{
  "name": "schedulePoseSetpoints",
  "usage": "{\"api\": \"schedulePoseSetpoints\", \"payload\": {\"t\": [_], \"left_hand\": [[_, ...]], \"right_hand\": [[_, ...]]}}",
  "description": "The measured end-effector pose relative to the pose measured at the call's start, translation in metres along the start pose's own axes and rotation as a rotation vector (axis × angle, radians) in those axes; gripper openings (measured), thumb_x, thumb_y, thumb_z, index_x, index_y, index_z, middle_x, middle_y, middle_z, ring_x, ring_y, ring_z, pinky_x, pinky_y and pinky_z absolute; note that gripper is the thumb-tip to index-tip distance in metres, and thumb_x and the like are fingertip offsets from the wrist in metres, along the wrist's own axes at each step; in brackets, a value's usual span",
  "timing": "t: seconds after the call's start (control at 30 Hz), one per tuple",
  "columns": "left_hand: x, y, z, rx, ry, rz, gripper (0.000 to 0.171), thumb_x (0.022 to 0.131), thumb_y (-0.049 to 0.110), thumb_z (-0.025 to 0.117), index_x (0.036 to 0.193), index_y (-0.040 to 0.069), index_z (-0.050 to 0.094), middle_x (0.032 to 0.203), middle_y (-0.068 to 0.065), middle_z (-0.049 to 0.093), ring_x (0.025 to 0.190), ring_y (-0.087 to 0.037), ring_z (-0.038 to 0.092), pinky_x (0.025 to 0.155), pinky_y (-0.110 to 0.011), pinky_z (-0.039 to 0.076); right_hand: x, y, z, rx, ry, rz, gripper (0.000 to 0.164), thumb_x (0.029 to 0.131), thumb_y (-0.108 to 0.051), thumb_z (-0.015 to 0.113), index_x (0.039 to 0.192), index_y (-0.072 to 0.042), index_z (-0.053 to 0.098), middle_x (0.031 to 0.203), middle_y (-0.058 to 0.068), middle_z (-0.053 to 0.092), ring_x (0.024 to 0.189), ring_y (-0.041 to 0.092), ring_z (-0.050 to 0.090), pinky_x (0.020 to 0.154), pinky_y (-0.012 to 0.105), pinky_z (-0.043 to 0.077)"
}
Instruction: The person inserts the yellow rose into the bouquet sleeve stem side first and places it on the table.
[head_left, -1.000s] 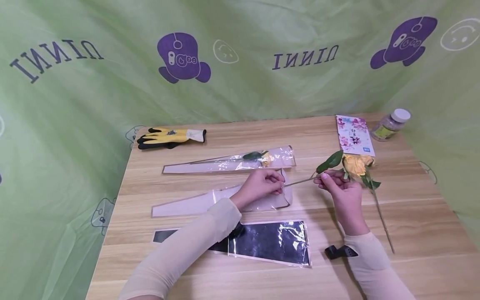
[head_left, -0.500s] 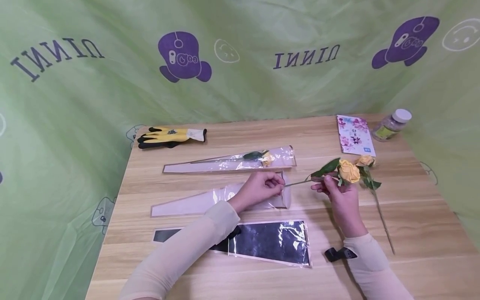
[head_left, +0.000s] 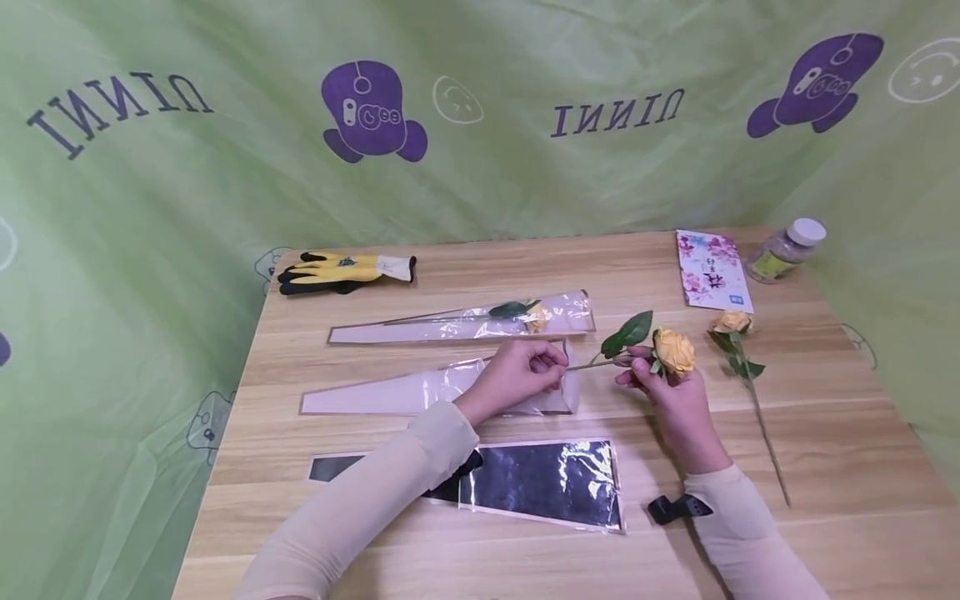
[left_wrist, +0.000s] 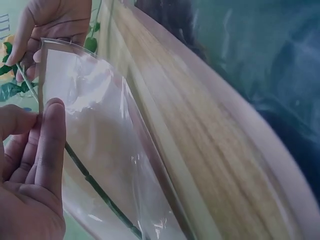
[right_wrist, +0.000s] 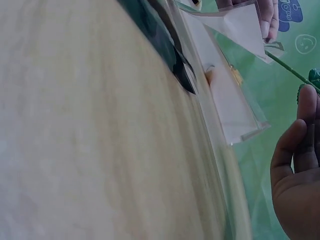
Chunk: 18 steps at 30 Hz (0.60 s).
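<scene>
A yellow artificial rose (head_left: 673, 350) is held by my right hand (head_left: 681, 408), which pinches its stem just below the bloom. The stem (left_wrist: 100, 192) runs leftward into the mouth of a clear-fronted, white-backed flower sleeve (head_left: 375, 400); its lower part shows inside through the film in the left wrist view. My left hand (head_left: 517, 373) pinches the sleeve's mouth edge between thumb and fingers, right where the stem enters. A green leaf (head_left: 628, 333) on the stem stays outside. In the right wrist view, my right hand's fingers (right_wrist: 307, 107) meet the stem at the frame's right edge.
Behind lies another sleeve (head_left: 420, 329) with a yellow rose inside. In front is a dark sleeve (head_left: 555, 479), partly under my left forearm. A second loose rose (head_left: 731, 323), a floral packet (head_left: 712, 271), a white-capped jar (head_left: 783, 250) and yellow-black gloves (head_left: 341, 271) lie around.
My right hand has shifted left with the rose, bringing bloom and leaf closer to the sleeve and away from the loose rose. My left hand keeps its pinch at the mouth.
</scene>
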<state>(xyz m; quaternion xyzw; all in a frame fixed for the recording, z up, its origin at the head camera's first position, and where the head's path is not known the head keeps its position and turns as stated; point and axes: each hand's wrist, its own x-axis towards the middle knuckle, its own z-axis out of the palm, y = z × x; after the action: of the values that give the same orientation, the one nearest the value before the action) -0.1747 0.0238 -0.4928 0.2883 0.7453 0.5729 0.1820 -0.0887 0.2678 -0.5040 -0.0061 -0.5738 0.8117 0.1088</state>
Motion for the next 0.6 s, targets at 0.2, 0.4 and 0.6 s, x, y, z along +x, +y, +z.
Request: {"api": "schedulePoseSetpoints", "payload": {"t": [0.2,0.4,0.6], "left_hand": [[-0.0002,-0.0002,0.0025,-0.085,0.012,-0.040,0.008,0.093,0.000,0.070,0.101,0.001,0.072,0.082,-0.003,0.071,0.069,-0.019,0.070,0.064,-0.031,0.063],[0.0007,-0.0016,0.0031,-0.097,0.053,-0.081,0.008,0.090,0.001,0.074,0.098,0.004,0.074,0.084,-0.002,0.070,0.073,-0.016,0.069,0.067,-0.029,0.063],[-0.0005,0.0009,0.0025,-0.128,0.055,-0.099,0.010,0.086,-0.001,0.075,0.095,0.003,0.075,0.086,-0.006,0.071,0.074,-0.018,0.070,0.068,-0.031,0.063]], "right_hand": [[-0.0030,-0.0007,0.0007,-0.080,0.021,0.018,0.011,0.097,0.004,0.065,0.108,0.003,0.064,0.100,0.012,0.073,0.074,0.019,0.070,0.076,0.030,0.062],[-0.0050,0.0013,0.0048,-0.218,0.001,0.087,0.012,0.095,0.000,0.071,0.106,0.002,0.068,0.095,0.007,0.073,0.075,0.020,0.072,0.079,0.029,0.061],[-0.0057,0.0016,0.0054,-0.285,-0.014,0.108,0.014,0.093,-0.001,0.073,0.106,0.003,0.069,0.095,0.009,0.074,0.077,0.023,0.072,0.079,0.030,0.061]]}}
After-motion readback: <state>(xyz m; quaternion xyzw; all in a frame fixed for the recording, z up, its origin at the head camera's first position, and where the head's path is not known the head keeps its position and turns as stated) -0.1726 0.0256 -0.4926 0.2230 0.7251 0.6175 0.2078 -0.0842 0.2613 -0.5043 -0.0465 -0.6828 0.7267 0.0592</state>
